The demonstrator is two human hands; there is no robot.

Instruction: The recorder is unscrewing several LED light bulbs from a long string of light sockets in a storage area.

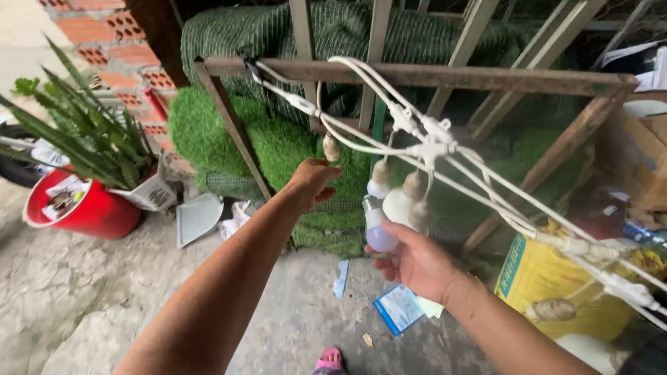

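Two bare hands worked at a string of white cable draped over a wooden frame; the right hand, nearer, curled its fingers around a white bulb; the left hand, farther, pinched a small bulb socket; green turf rolls lay behind.

We see the cable string draped over the frame; the bucket sits far left, the sack right, turf rolls behind.

White bulb upright beneath cable
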